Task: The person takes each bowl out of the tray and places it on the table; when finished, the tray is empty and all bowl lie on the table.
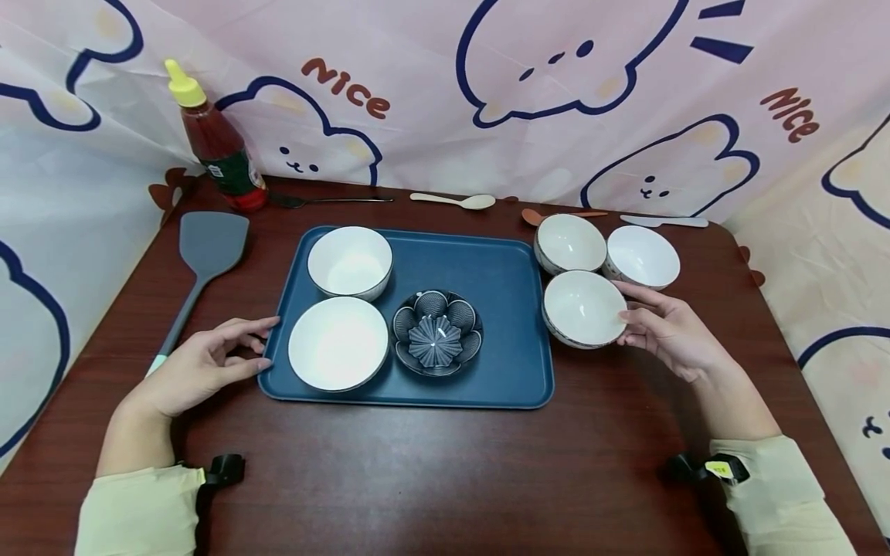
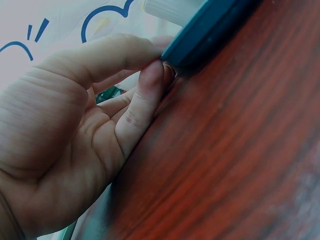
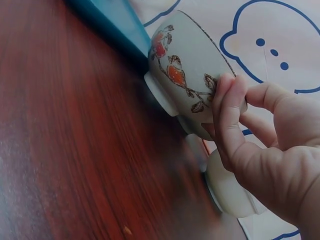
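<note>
Readable text, as I look down over my hands: the word "Nice" in brown letters, printed on the pink bear-pattern backdrop cloth (image 1: 431, 116), once at far left and once at far right. The sauce bottle (image 1: 221, 154) label is too small to read.

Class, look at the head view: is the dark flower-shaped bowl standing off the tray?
No, the flower bowl sits on the blue tray, beside two white bowls.
</note>
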### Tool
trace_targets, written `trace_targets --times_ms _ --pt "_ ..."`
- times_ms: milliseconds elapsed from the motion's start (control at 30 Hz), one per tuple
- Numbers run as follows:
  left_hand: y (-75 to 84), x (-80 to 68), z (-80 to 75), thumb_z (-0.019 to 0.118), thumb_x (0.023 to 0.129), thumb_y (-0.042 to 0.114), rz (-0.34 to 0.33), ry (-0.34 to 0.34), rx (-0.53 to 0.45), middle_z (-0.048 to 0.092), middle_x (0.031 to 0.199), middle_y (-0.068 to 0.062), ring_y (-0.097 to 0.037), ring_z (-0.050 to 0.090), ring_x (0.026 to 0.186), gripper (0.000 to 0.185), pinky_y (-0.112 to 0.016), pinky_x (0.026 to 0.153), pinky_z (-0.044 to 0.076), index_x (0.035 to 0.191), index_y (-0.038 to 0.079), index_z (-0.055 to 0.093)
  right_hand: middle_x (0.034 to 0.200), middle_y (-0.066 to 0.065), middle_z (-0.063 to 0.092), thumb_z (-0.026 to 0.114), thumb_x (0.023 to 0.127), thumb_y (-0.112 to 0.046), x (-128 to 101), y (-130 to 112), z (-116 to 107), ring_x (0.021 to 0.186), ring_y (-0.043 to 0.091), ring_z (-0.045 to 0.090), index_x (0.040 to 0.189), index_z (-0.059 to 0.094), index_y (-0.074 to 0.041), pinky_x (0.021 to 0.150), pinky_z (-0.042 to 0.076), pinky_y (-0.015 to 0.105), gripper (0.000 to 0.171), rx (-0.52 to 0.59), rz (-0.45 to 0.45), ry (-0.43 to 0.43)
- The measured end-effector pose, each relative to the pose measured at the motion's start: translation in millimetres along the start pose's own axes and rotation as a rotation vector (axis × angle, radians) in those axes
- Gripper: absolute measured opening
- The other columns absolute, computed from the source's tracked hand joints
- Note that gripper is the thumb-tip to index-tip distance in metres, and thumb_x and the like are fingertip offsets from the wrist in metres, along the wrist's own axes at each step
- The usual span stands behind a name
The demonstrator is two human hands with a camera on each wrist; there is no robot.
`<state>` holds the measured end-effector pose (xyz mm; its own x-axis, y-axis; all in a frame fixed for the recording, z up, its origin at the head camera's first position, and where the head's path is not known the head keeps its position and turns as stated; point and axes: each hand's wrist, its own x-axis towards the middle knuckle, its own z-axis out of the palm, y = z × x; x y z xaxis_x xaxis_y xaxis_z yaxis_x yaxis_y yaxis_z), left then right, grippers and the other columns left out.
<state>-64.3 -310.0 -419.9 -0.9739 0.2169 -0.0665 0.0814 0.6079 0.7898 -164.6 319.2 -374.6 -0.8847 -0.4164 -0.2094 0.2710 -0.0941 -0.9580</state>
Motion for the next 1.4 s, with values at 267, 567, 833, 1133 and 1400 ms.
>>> trace_targets --times_ms 267,567,833,1133,1400 --pt "2.4 -0.1 -0.1 0.071 0.094 0.016 -0.004 0.0 -0.003 0.058 0.115 -0.002 -0.002 0.052 0.098 0.054 -0.013 0.074 0.049 0.145 0.013 0.053 0.102 0.004 0.068 0.049 0.101 0.005 1.4 4.1 -4.9 0.074 0.014 0.071 0.14 0.055 -0.014 0.069 0.059 0.023 0.044 -0.01 0.025 -0.011" --pt "2.6 -0.6 -0.1 0.071 0.094 0.015 0.002 0.001 -0.002 0.058 0.114 -0.002 -0.002 0.052 0.097 0.054 -0.012 0.074 0.048 0.145 0.012 0.053 0.105 0.005 0.067 0.048 0.101 0.006 1.8 9.6 -10.3 0.076 0.014 0.07 0.141 0.053 -0.013 0.069 0.058 0.023 0.045 0.003 0.015 -0.021" --pt "1.1 -0.4 0.2 0.07 0.094 0.014 0.013 0.0 -0.006 0.058 0.114 -0.001 -0.002 0.053 0.098 0.054 -0.011 0.075 0.048 0.145 0.012 0.052 0.107 0.004 0.067 0.048 0.101 0.004 2.2 11.3 -11.7 0.078 0.013 0.07 0.142 0.053 -0.015 0.071 0.058 0.023 0.045 0.0 0.029 -0.03" --pt "2.2 0.2 0.6 0.071 0.093 0.015 0.008 0.001 -0.001 0.058 0.114 -0.001 -0.001 0.053 0.097 0.054 -0.012 0.075 0.048 0.144 0.013 0.053 0.111 0.004 0.066 0.051 0.101 0.002 0.1 12.6 -12.2 0.079 0.013 0.07 0.144 0.051 -0.013 0.071 0.058 0.023 0.045 -0.034 0.03 -0.011" --pt "0.0 0.4 -0.2 0.071 0.094 0.016 -0.004 0.001 0.01 0.058 0.116 -0.002 -0.001 0.052 0.098 0.055 -0.012 0.075 0.048 0.145 0.013 0.053 0.117 0.003 0.067 0.056 0.1 -0.001 -7.8 -0.7 -8.2 0.079 0.013 0.071 0.146 0.043 0.003 0.072 0.058 0.022 0.048 -0.17 -0.07 0.115"
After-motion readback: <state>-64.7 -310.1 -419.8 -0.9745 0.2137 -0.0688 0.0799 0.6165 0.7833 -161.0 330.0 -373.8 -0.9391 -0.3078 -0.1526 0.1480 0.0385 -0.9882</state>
